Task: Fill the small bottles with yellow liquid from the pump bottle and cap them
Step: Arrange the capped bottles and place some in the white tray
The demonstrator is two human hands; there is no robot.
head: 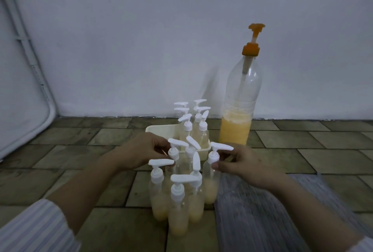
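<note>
Several small clear bottles with white pump caps stand clustered on the floor in front of me, each partly filled with yellow liquid; the nearest one (178, 211) is in front. My left hand (139, 150) pinches the white pump cap of a rear-left bottle (174, 151). My right hand (244, 166) grips the neck and cap of the rightmost small bottle (211, 181). The big clear pump bottle (239, 110) with an orange pump stands at the back right, about a third full of yellow liquid.
A cream plastic tray (155, 130) behind the cluster holds several more capped small bottles (201, 130). A grey wall runs along the back, a white folded frame (24, 90) leans at the left, and a grey striped cloth (252, 211) lies at the lower right.
</note>
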